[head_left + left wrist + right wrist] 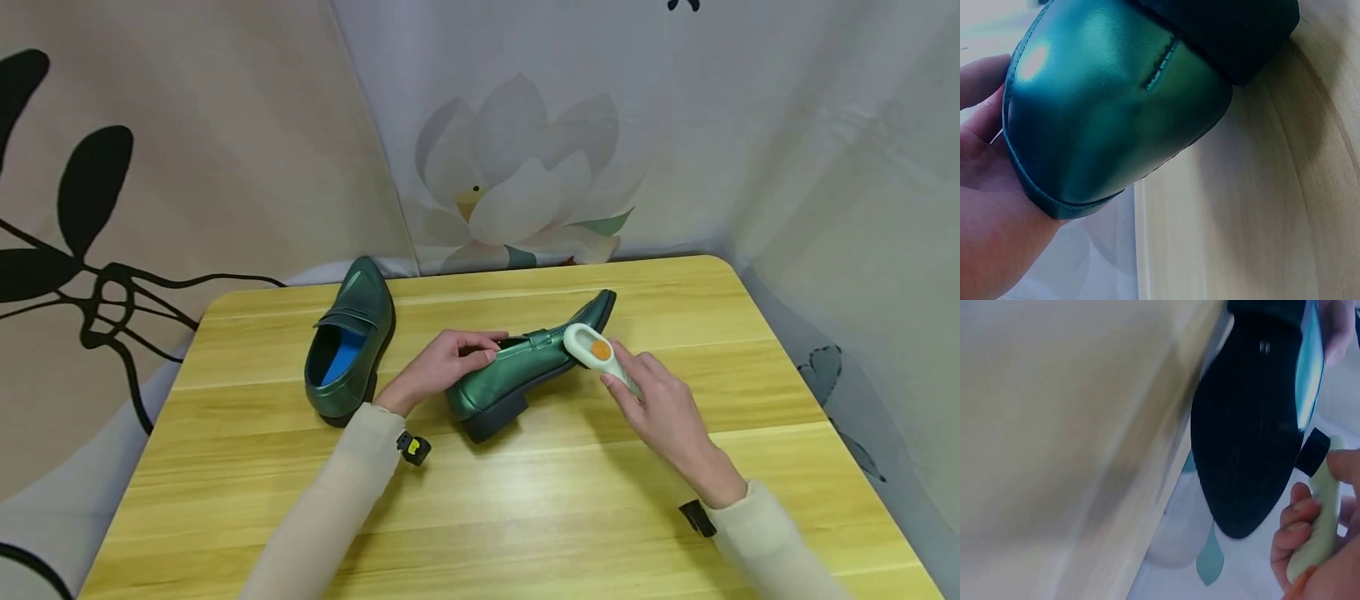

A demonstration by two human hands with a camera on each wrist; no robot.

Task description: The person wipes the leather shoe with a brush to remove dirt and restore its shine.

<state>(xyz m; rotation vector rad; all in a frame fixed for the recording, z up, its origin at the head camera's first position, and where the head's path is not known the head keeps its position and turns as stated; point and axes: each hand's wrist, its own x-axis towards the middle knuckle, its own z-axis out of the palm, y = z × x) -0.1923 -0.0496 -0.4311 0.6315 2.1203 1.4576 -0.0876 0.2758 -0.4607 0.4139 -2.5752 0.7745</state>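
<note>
Head view had my left hand (444, 362) near the middle of the frame, gripping a green loafer (510, 372) by the rim of its opening, some of the fingers hidden by the shoe. The loafer was at the centre, tilted, its heel end toward the lower left and its toe toward the upper right; whether it touched the wooden table (570, 517) I could not tell. Right of centre, my right hand (663, 408) was wrapped round a pale tool (609, 367) with an orange oval (601, 349) on it, the rounded end overlapping the front part of the loafer. From the right wrist, the black sole (1247, 425) ran down from the top, right of centre, and the tool's dark block (1314, 452) was at its right edge, contact hard to judge. From the left wrist, the loafer's rounded back filled the upper left, my hand at the left edge. Left of centre in the head view, a second loafer (369, 333) stood upright, showing a blue insole (343, 360)
</note>
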